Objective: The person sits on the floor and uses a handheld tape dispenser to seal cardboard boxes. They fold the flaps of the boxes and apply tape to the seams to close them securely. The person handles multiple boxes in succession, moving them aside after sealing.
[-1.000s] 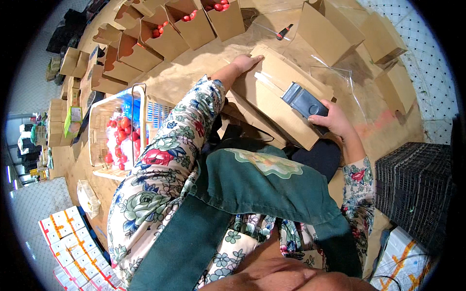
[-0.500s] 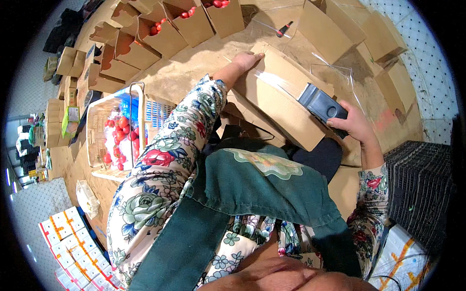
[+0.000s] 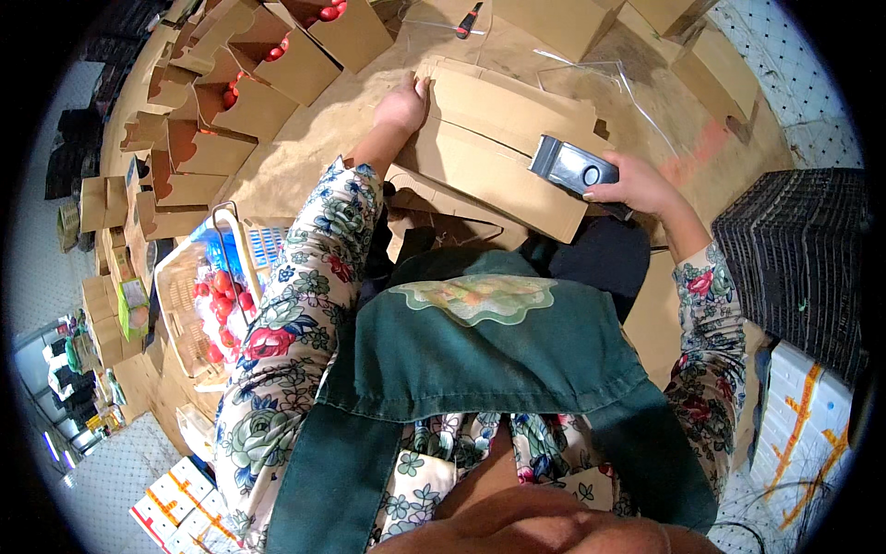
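Note:
A long brown cardboard box [image 3: 489, 125] lies closed in front of me, with a seam running along its upper face. My left hand [image 3: 403, 106] grips the box's left end, fingers bent over the edge. At the other end, my right hand [image 3: 637, 185] is wrapped round a black tape dispenser [image 3: 574, 166]. The dispenser's head rests on or just over the box near the seam; contact is hard to tell. Another piece of cardboard [image 3: 443, 205] lies below the box, partly hidden by it.
Open cartons with red fruit [image 3: 277, 48] line the far left. A basket [image 3: 189, 305] of red fruit stands by my left arm. Beyond the box lie a red-and-black tool [image 3: 469, 20] and more cartons [image 3: 554, 23]. Stacked black crates [image 3: 789, 258] rise at right.
The box's upper face has turned more toward me, and the shiny strip seen along it before no longer shows. Both hands and the dispenser appear farther left and higher as the view shifted.

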The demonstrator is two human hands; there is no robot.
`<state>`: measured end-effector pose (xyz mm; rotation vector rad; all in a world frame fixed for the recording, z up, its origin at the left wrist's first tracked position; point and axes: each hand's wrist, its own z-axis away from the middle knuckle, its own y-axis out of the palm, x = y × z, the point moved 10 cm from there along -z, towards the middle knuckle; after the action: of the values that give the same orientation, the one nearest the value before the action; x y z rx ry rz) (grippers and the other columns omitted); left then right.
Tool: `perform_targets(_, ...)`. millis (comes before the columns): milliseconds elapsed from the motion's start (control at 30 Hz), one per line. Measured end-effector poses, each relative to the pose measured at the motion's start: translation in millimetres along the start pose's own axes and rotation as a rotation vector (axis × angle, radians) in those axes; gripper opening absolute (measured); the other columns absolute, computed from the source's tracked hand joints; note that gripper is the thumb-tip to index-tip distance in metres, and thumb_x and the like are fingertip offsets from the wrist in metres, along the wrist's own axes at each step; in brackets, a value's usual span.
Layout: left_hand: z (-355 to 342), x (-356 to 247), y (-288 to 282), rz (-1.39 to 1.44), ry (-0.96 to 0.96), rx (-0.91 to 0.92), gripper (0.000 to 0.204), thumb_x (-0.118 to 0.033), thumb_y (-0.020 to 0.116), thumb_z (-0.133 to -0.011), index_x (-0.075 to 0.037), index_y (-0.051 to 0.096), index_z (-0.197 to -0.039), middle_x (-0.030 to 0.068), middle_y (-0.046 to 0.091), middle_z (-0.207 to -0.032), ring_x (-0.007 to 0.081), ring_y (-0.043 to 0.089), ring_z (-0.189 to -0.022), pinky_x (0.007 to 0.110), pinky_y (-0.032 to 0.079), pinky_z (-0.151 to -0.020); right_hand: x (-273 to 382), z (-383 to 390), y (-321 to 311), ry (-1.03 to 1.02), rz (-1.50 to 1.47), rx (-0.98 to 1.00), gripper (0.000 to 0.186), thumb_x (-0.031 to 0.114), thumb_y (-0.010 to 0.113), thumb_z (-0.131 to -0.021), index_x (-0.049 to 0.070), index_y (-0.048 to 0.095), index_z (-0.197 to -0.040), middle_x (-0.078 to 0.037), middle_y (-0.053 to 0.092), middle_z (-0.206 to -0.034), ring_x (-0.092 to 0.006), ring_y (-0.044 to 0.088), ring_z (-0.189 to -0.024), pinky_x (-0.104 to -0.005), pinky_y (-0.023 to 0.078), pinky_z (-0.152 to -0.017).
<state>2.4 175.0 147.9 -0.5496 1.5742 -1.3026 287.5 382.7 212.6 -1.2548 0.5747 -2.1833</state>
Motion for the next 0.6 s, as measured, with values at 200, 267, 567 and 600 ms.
perform_targets(200, -2, 1, 2, -0.05, -0.045, 0.086, 0.048, -0.046, 0.025, -0.093, -0.008, 0.046, -0.114, 0.0232, 0.058, -0.106, 0.0393, 0.055, -0.1, 0.048, 0.042, -0.085, -1, 7, 2, -0.04, -0.113, 0.007, 0.053, 0.037, 0.073, -0.065, -0.001, 0.059, -0.1, -0.012, 0.062, -0.082, -0.0199, 0.058, -0.074, -0.031, 0.045, -0.069)
perform_targets(267, -8, 10, 13, -0.076, 0.005, 0.067, 0.048, -0.046, 0.025, -0.093, -0.008, 0.045, -0.113, 0.0236, 0.059, -0.105, 0.0399, 0.055, -0.099, 0.048, 0.042, -0.085, -10, 8, 0, -0.018, -0.001, -0.097, 0.056, 0.04, 0.073, -0.064, -0.001, 0.06, -0.1, -0.014, 0.063, -0.083, -0.0218, 0.059, -0.074, -0.0321, 0.046, -0.069)
perform_targets(567, -16, 23, 23, -0.067, -0.174, 0.222, 0.051, -0.043, 0.021, -0.094, -0.004, 0.042, -0.12, 0.0241, 0.052, -0.119, 0.0383, 0.049, -0.113, 0.047, 0.037, -0.094, -18, -3, 11, -0.076, -0.098, -0.034, 0.051, 0.041, 0.073, -0.064, -0.002, 0.061, -0.089, -0.017, 0.062, -0.078, -0.0227, 0.06, -0.073, -0.0328, 0.046, -0.067)
perform_targets(600, -11, 22, 17, -0.048, -0.213, 0.173, 0.052, -0.043, 0.021, -0.094, -0.004, 0.043, -0.12, 0.0238, 0.052, -0.119, 0.0379, 0.049, -0.112, 0.047, 0.037, -0.094, -13, 0, 10, -0.046, -0.108, -0.022, 0.052, 0.041, 0.073, -0.064, -0.002, 0.061, -0.09, -0.016, 0.063, -0.078, -0.0233, 0.059, -0.071, -0.0324, 0.046, -0.067)
